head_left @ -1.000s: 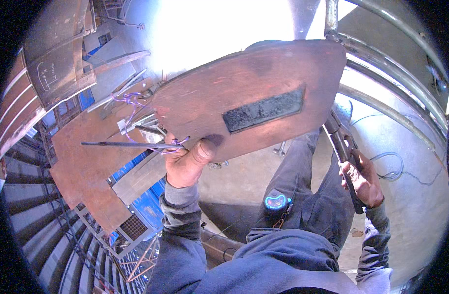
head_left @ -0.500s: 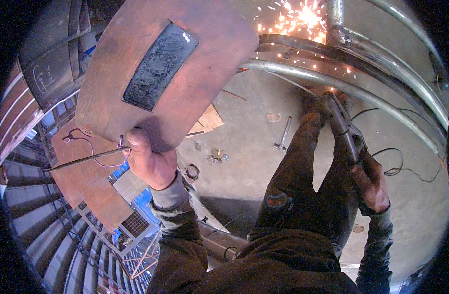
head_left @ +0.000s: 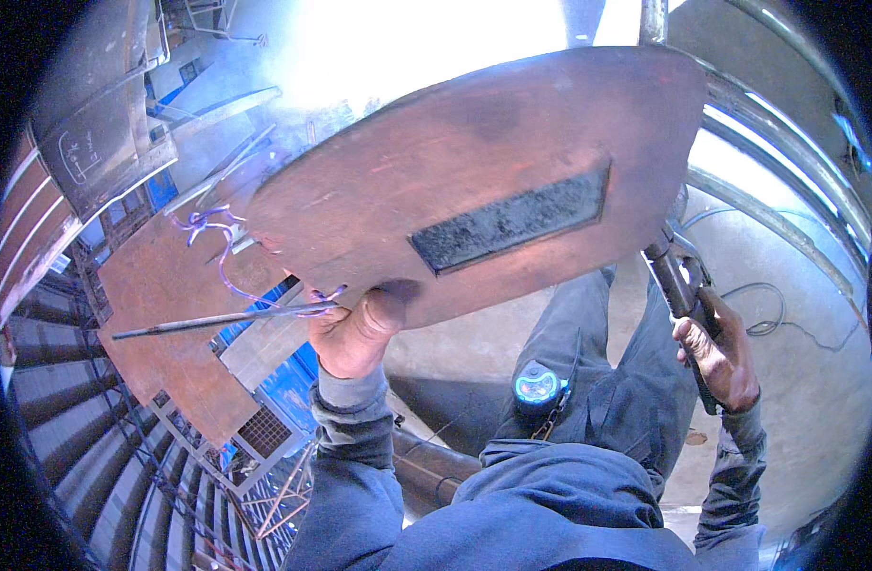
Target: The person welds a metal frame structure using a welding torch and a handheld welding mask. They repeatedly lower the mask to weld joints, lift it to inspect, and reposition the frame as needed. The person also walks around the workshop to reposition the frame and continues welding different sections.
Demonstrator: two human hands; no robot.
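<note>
Head view: left fingers [head_left: 377, 312] pinch a scuffed, red-brown, dark-windowed shield [head_left: 479, 181]; right fingers [head_left: 694, 341] clasp a dark holder [head_left: 672, 278].

A fisheye camera on the wearer's head, the left of a side-by-side pair, looks steeply down past the torso [head_left: 474, 533] at 6 o'clock, the view upright. The left forearm [head_left: 355, 438] enters near 7 o'clock, the right forearm [head_left: 735, 466] between 4 and 5. A brown hand shield [head_left: 512, 143] looms close, spanning 10 to 2 o'clock; the floor [head_left: 816, 400] lies farther off, between 3 and 4. Metal tubes [head_left: 788, 228] between 2 and 3 bend toward the rim.
</note>
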